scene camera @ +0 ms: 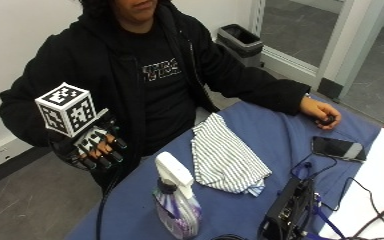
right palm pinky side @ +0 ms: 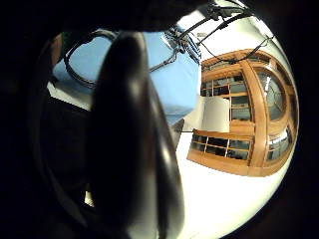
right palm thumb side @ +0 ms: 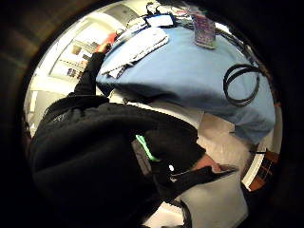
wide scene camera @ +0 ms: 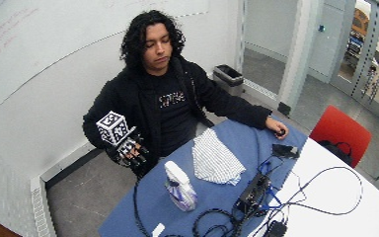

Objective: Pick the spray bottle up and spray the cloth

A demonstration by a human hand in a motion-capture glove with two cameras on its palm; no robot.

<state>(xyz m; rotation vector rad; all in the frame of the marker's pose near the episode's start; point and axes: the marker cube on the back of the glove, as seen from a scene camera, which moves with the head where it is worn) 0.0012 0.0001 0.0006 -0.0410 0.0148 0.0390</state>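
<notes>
Gloved hand (scene camera: 97, 147) hangs off the table (scene camera: 258, 130), fingers loosely curled, holding nothing; I'd reach for the spray bottle (scene camera: 175, 200) neck, trigger facing the striped cloth (scene camera: 225, 157).

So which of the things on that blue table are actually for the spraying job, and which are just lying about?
For the job:
- spray bottle, upright near the table's edge
- striped cloth, lying beside it
- gloved right hand, raised off the table's edge, holding nothing

Just lying about:
- phone
- black box with cables
- bin on the floor behind
- red chair
</notes>
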